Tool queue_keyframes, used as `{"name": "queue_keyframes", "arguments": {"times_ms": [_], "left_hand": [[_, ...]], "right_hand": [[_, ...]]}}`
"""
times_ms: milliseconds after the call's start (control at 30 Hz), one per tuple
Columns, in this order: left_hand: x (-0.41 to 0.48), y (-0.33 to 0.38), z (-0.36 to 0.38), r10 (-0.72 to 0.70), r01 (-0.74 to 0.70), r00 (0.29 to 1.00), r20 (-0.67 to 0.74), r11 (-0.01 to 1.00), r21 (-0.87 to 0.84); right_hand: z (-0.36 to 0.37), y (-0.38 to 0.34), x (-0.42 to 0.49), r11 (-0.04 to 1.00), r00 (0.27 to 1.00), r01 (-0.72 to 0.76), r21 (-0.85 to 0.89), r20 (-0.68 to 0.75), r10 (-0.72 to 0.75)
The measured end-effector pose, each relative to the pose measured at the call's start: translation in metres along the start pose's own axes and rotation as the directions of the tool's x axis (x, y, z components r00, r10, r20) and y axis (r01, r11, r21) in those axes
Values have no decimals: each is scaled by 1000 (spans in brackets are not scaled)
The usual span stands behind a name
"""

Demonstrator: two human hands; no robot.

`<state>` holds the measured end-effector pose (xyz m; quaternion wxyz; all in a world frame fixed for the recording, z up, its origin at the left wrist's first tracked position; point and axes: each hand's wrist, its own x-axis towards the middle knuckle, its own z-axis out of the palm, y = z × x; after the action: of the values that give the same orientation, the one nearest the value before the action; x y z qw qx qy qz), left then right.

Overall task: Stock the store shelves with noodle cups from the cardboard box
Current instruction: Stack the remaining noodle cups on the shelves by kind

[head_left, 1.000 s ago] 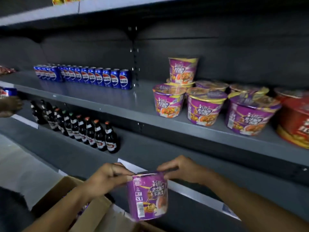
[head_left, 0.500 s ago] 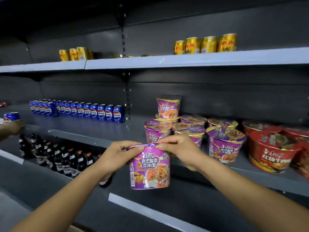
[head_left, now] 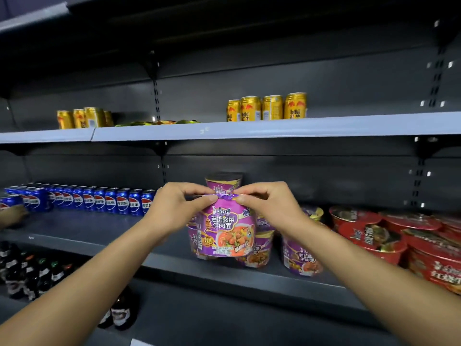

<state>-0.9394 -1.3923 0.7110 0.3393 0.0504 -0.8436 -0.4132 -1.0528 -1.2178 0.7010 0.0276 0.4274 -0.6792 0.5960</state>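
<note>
Since half a second ago the cup has gone up and forward. Then it hung before the shelf edge; now it is level with the purple cups already standing on the middle shelf, and it covers some of them. It is upright, its long axis vertical and the label toward the camera, and it hangs under the two hands. The left hand pinches the rim on the left side and the right hand pinches it on the right, each with thumb and forefinger closed on the lid edge. Both hands are equally near to it, one on each side, so neither leads. Whether the base already touches the shelf I cannot tell — it seems just above the front strip. Behind the rim a stacked cup stands on top of the row. I judge the coming move to be a short lowering, straight down along the cup's axis, to the front of the row; the risk is to knock the cups just behind. To the right are red bowls, to the left blue cans, where another person's hand shows at the edge. Gold cans stand on the shelf above, bottles below. The box is not in view.
</note>
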Motion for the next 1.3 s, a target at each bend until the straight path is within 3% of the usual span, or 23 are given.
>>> {"name": "queue_keyframes", "arguments": {"times_ms": [167, 367, 500, 933, 1300], "left_hand": [[36, -4, 25, 70, -70, 998, -7, 998, 5], [84, -17, 62, 139, -141, 989, 52, 989, 33], [109, -34, 90, 98, -104, 991, 88, 992, 67], [159, -72, 134, 78, -94, 991, 109, 982, 161], [181, -92, 145, 84, -114, 988, 132, 964, 240]], "right_hand": [[-39, 11, 27, 985, 995, 23, -173, 104, -5], [-70, 47, 57, 947, 998, 17, -322, 61, 3], [-82, 74, 78, 901, 998, 37, -433, 67, -9], [-97, 131, 117, 834, 975, -98, -543, 116, 190], [-99, 149, 135, 818, 971, -78, -569, 141, 191]]}}
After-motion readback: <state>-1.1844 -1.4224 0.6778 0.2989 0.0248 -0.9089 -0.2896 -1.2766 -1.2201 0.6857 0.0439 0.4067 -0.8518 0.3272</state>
